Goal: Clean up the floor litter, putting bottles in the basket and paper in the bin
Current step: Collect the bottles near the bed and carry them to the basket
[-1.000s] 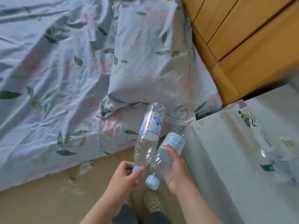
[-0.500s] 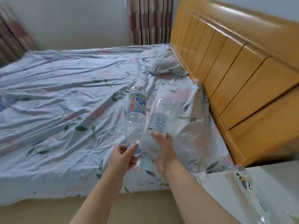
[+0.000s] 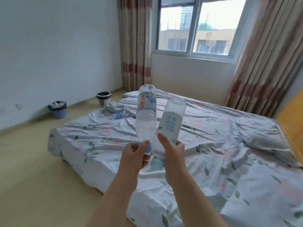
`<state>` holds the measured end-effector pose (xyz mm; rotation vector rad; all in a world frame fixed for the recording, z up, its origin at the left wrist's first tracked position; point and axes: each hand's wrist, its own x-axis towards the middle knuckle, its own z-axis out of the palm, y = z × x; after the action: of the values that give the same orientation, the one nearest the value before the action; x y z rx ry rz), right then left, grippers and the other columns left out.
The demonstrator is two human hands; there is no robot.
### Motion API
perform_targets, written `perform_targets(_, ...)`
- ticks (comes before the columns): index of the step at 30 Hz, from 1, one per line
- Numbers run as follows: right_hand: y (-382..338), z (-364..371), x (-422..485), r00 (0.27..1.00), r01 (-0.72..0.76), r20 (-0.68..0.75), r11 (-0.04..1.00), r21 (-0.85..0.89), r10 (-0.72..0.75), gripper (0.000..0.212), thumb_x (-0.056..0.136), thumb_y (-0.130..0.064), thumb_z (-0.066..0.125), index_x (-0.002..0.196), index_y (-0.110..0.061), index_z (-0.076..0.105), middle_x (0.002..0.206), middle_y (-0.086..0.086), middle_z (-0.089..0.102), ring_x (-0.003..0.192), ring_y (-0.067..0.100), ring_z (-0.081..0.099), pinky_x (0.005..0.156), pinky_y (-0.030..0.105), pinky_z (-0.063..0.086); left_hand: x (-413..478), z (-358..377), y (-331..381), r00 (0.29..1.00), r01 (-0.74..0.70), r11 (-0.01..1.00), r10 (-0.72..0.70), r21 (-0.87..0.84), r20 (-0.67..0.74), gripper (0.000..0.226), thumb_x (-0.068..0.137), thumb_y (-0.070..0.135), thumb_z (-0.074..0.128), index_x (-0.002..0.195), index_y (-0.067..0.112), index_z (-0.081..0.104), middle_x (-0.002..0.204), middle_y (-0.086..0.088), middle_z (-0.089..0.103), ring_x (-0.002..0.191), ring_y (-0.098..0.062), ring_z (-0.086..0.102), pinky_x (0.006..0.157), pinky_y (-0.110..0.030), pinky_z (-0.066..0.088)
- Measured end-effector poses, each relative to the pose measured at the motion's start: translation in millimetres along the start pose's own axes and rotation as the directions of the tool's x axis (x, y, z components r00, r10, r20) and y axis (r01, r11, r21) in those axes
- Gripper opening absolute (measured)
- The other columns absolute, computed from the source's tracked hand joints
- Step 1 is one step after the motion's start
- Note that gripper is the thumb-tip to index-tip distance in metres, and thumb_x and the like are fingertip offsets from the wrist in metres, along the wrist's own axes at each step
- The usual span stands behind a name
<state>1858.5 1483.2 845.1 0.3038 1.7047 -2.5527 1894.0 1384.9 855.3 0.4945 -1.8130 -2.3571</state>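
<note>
Bottles, two of clear plastic, are in the air above the near edge of the bed (image 3: 213, 128), both upside down with their bases pointing away. The left hand (image 3: 134, 154) pinches the left bottle (image 3: 146, 115) at its blue cap end between thumb and curled fingers. The right hand (image 3: 172, 153) wraps the right bottle (image 3: 170, 122) near its neck, thumb laid up along the side. Holding one in each hand by the narrow end looks like a way to carry both in one trip. Far off across the floor (image 3: 32, 161), by the wall (image 3: 49, 54), stand what I take for the patterned basket (image 3: 103, 97) and the bag-lined bin (image 3: 57, 110), well apart from the hands. I judge the carry is only beginning.
</note>
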Motion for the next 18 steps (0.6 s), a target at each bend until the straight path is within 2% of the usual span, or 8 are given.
perform_targets(2, 8.4, 51.9, 1.7, 0.996, 0.011, 0.091, 1.0, 0.003, -0.011, 0.066, 0.073, -0.027, 0.079, 0.124, -0.014, 0.038, 0.108, 0.013, 0.063, 0.095, 0.029, 0.066, 0.078, 0.043, 0.056, 14.0, -42.0, 20.9, 0.998, -0.035, 0.999, 0.034, -0.029, -0.054, 0.017, 0.088, 0.022, 0.064, 0.079, 0.009, 0.058, 0.079, -0.01, 0.057, 0.058, -0.015, 0.047, 0.062, -0.028, 0.042)
perform_targets(5, 26.3, 122.6, 6.5, 0.984, 0.023, 0.179, 1.0, -0.011, -0.021, 0.05, 0.079, -0.03, 0.073, 0.121, -0.022, 0.046, 0.107, 0.009, 0.067, 0.099, 0.03, 0.066, 0.089, 0.053, 0.052, 38.9, -100.9, 52.1, 0.989, -0.076, 0.996, 0.069, -0.047, -0.128, 0.016, 0.089, 0.022, 0.063, 0.084, 0.008, 0.057, 0.08, -0.01, 0.062, 0.056, -0.012, 0.051, 0.06, -0.025, 0.044)
perform_targets(8, 46.7, 203.0, 10.0, 0.969, -0.003, 0.247, 0.999, -0.038, 0.012, 0.041, 0.084, -0.038, 0.067, 0.119, -0.024, 0.052, 0.106, 0.008, 0.067, 0.091, 0.029, 0.068, 0.078, 0.045, 0.057, 70.3, -165.1, 84.1, 0.977, -0.121, 0.991, 0.109, -0.057, -0.183, 0.017, 0.091, 0.021, 0.061, 0.084, 0.006, 0.056, 0.057, 0.0, 0.065, 0.041, -0.006, 0.056, 0.059, -0.024, 0.043)
perform_targets(10, 61.4, 253.6, 13.2, 0.962, -0.047, 0.264, 0.997, -0.068, 0.063, 0.044, 0.086, -0.044, 0.062, 0.12, -0.019, 0.048, 0.105, 0.013, 0.064, 0.076, 0.028, 0.067, 0.059, 0.034, 0.056, 90.9, -207.4, 100.8, 0.965, -0.125, 0.991, 0.11, -0.047, -0.236, 0.016, 0.09, 0.023, 0.061, 0.084, 0.009, 0.055, 0.068, -0.002, 0.065, 0.042, -0.005, 0.057, 0.06, -0.025, 0.044)
perform_targets(12, 78.0, 297.1, 18.6, 0.964, -0.076, 0.251, 0.994, -0.074, 0.092, 0.047, 0.088, -0.047, 0.058, 0.117, -0.015, 0.04, 0.098, 0.012, 0.06, 0.065, 0.024, 0.064, 0.047, 0.026, 0.047, 110.2, -246.6, 112.4, 0.95, -0.132, 0.991, 0.118, -0.027, -0.291, 0.017, 0.088, 0.025, 0.063, 0.083, 0.012, 0.054, 0.082, -0.004, 0.063, 0.052, -0.009, 0.056, 0.063, -0.025, 0.046)
perform_targets(16, 111.8, 368.6, 27.2, 0.953, -0.116, 0.27, 0.989, -0.092, 0.137, 0.053, 0.087, -0.047, 0.06, 0.119, -0.012, 0.036, 0.094, 0.007, 0.057, 0.072, 0.024, 0.06, 0.05, 0.027, 0.045, 139.0, -311.1, 126.9, 0.92, -0.132, 0.991, 0.123, 0.003, -0.371, 0.017, 0.088, 0.024, 0.064, 0.078, 0.013, 0.055, 0.079, -0.006, 0.064, 0.058, -0.013, 0.051, 0.068, -0.03, 0.047)
perform_targets(18, 126.1, 396.8, 30.1, 0.936, -0.147, 0.305, 0.982, -0.119, 0.177, 0.053, 0.087, -0.044, 0.062, 0.121, -0.013, 0.037, 0.092, 0.006, 0.057, 0.067, 0.022, 0.06, 0.049, 0.027, 0.047, 152.3, -339.2, 130.7, 0.904, -0.127, 0.992, 0.113, -0.007, -0.412, 0.017, 0.088, 0.024, 0.064, 0.078, 0.013, 0.055, 0.082, -0.006, 0.064, 0.057, -0.013, 0.05, 0.066, -0.029, 0.047)
